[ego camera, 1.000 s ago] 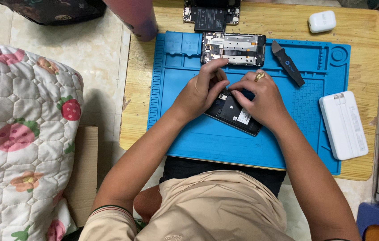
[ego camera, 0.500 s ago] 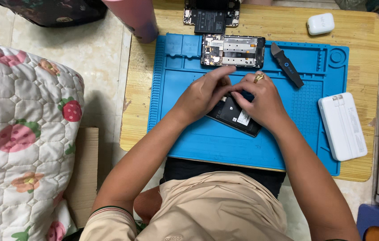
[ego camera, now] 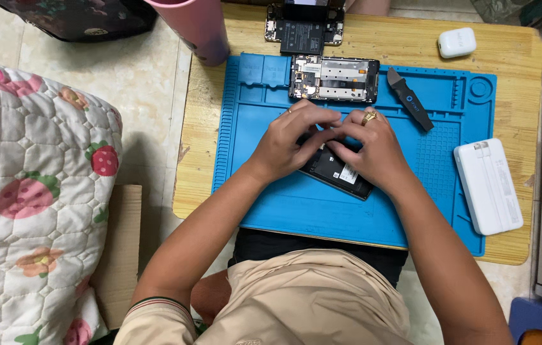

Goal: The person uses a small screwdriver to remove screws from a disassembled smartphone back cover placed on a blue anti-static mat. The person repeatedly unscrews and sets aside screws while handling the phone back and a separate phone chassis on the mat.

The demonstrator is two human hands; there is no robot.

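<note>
Flat black rectangular phone part (ego camera: 338,174) laid on a blue silicone work mat (ego camera: 296,204), pinched at its top by the left hand (ego camera: 290,142) and right hand (ego camera: 373,150), fingers curled closed, opened phone frame (ego camera: 333,78) set just beyond, white rectangular box (ego camera: 488,186) placed at the right.

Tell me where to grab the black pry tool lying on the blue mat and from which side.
Grip the black pry tool by its wider lower-right handle end, coming from above and the right. It lies flat and slanted on the blue mat, with its narrow tip pointing up-left toward the opened phone frame. The right side is free; the right hand is nearest it.
</note>
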